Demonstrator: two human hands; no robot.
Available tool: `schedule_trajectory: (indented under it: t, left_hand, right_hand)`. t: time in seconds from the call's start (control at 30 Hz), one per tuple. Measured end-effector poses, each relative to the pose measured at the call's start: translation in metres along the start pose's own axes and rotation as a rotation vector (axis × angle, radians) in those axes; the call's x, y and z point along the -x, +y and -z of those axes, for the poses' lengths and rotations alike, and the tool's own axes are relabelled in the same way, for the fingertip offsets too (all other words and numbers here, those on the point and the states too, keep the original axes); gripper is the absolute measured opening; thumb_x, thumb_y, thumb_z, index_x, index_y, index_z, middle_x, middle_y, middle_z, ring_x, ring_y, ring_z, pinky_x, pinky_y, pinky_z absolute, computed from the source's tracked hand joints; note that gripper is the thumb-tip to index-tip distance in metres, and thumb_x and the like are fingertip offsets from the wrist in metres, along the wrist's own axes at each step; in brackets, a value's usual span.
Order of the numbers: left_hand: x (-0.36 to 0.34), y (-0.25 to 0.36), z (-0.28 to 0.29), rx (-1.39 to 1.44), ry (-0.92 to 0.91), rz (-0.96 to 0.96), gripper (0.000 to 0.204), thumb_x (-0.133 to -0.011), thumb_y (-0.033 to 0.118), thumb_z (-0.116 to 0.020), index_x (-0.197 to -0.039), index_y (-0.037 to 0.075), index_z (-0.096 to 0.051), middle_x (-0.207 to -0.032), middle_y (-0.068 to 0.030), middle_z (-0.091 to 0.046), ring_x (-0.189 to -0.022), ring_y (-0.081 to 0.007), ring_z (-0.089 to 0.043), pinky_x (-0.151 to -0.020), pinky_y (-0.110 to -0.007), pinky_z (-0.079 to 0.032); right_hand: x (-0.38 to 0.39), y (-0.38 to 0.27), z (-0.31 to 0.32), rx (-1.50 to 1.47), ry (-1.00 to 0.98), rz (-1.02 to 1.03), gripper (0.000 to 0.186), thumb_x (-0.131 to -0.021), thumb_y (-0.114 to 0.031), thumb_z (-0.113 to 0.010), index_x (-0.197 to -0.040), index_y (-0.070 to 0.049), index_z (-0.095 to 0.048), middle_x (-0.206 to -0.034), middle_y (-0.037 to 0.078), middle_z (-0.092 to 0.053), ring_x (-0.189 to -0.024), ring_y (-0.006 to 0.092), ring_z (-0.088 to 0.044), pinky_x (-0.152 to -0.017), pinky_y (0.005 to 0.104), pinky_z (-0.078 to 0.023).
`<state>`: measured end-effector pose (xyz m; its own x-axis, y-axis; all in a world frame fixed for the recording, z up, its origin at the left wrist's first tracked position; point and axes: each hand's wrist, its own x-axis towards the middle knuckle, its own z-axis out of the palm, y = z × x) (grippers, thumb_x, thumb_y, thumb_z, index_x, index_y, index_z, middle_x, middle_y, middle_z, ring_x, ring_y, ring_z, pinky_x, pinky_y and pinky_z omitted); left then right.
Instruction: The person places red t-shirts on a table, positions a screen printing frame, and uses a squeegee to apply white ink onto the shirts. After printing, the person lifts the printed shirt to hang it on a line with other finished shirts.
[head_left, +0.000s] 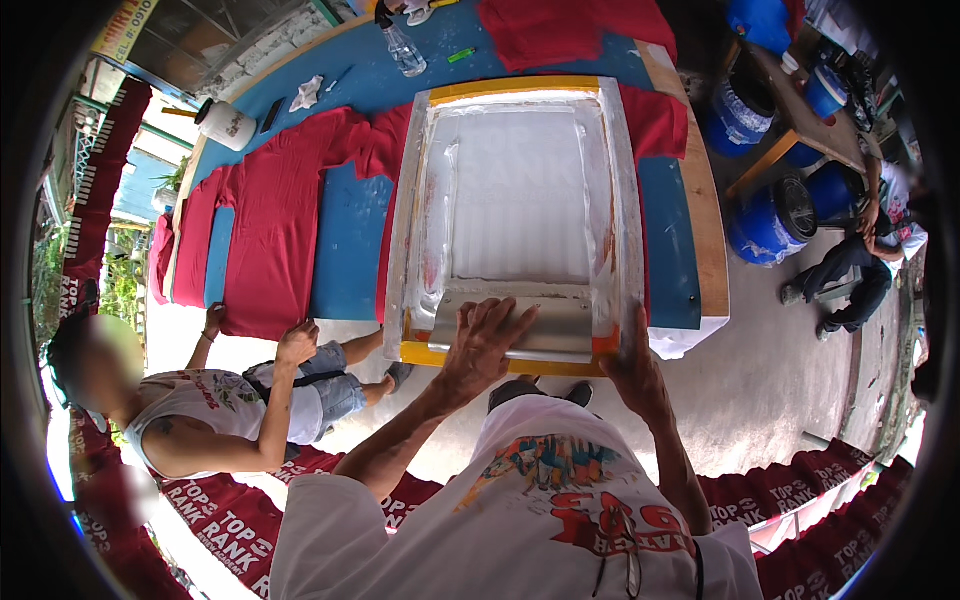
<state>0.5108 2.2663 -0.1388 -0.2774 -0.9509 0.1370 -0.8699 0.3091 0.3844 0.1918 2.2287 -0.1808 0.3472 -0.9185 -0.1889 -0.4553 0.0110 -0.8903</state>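
Note:
A screen printing frame (622, 180) with a pale mesh lies over a red T-shirt (655, 120) on the blue table. Across the near end of the mesh rests a wide metal squeegee (555, 325). My left hand (482, 345) grips the squeegee's left part, its fingers laid over the metal and its thumb side hidden. At the frame's near right corner, my right hand (634, 370) is closed round the edge; its fingertips are partly hidden. Faint pale lettering shows through the mesh.
More red T-shirts (275, 240) lie along the blue table (345, 260) to the left, where a co-worker's hands (297, 342) hold one hem. A spray bottle (403, 50) and a white tub (226, 125) stand farther back. Blue drums (765, 225) and a seated person (860, 265) are at right.

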Motion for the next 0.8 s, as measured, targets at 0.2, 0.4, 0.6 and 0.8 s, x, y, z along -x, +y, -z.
schedule_trajectory:
  t: [0.2, 0.4, 0.6, 0.8]
  left_hand:
    - [0.006, -0.005, -0.005, -0.016, -0.004, -0.047, 0.097, -0.067, 0.012, -0.092, -0.157, 0.014, -0.055, -0.147, -0.0203, -0.049, -0.142, -0.0387, -0.046, -0.114, -0.060, -0.035]
    - [0.009, -0.005, 0.000, 0.077, 0.034, 0.001, 0.086, -0.074, 0.013, -0.074, -0.157, 0.013, -0.055, -0.155, -0.0233, -0.046, -0.147, -0.0414, -0.044, -0.117, -0.064, -0.034]
    - [0.053, -0.063, 0.018, -0.015, 0.431, 0.581, 0.072, -0.093, 0.029, -0.076, -0.156, 0.005, -0.053, -0.148, -0.0230, -0.053, -0.136, -0.0426, -0.050, -0.112, -0.061, -0.035]
    - [0.093, -0.141, 0.002, 0.181, 0.644, 0.696, 0.047, -0.105, 0.038, -0.074, -0.127, 0.001, -0.057, -0.104, -0.0202, -0.065, -0.092, -0.0333, -0.063, -0.084, -0.050, -0.051]
  right_hand:
    - [-0.002, -0.005, 0.002, 0.007, -0.040, -0.057, 0.104, -0.101, -0.023, -0.072, -0.176, -0.011, -0.002, -0.164, 0.036, -0.045, -0.145, 0.0496, -0.056, -0.114, 0.0549, -0.053]
    - [-0.004, -0.009, 0.017, 0.130, -0.071, -0.016, 0.100, -0.102, -0.025, -0.075, -0.176, -0.011, -0.010, -0.162, 0.034, -0.048, -0.150, 0.0477, -0.051, -0.116, 0.0538, -0.050]
    - [-0.004, -0.010, 0.018, 0.135, 0.040, -0.171, 0.083, -0.108, -0.033, -0.070, -0.174, -0.009, -0.024, -0.155, 0.025, -0.054, -0.121, 0.0314, -0.063, -0.101, 0.0471, -0.055]
    - [-0.018, 0.019, -0.004, -0.176, 0.140, -0.189, 0.072, -0.116, -0.045, -0.052, -0.168, -0.001, -0.029, -0.159, 0.027, -0.051, -0.138, 0.0389, -0.058, -0.112, 0.0458, -0.049]
